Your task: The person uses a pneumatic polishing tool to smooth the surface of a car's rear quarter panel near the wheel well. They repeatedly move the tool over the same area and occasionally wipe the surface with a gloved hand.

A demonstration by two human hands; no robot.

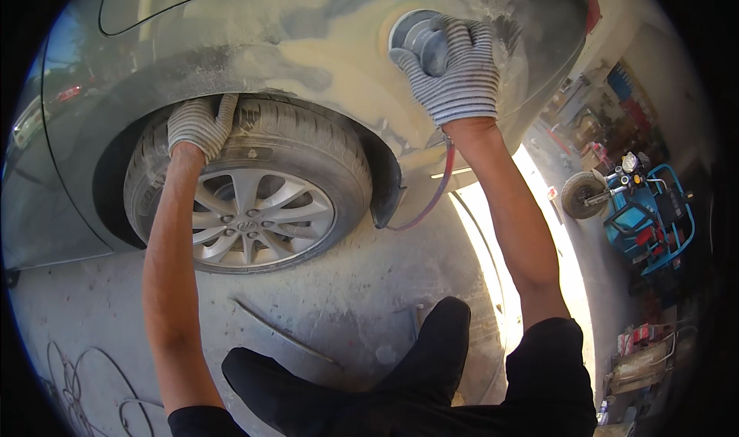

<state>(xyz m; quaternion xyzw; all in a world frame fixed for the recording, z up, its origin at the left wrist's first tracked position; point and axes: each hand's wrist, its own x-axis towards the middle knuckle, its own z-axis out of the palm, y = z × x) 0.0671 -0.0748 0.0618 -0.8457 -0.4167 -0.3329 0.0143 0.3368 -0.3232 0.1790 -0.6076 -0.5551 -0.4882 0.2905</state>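
Note:
My right hand, in a striped grey knit glove, is closed around a round air sander. Its disc rests against the car's rear fender, where pale filler and bare patches show through the dark paint. From below my right wrist a reddish air hose hangs down. My left hand, in a matching glove, lies on top of the tire under the wheel arch. Its thumb stands apart, and the fingertips are partly hidden by the arch edge.
The silver alloy wheel sits below the fender. A thin curved strip lies on the dusty floor, and looped hoses lie at lower left. Off to the right stand a blue-framed wheeled machine and cluttered shelves.

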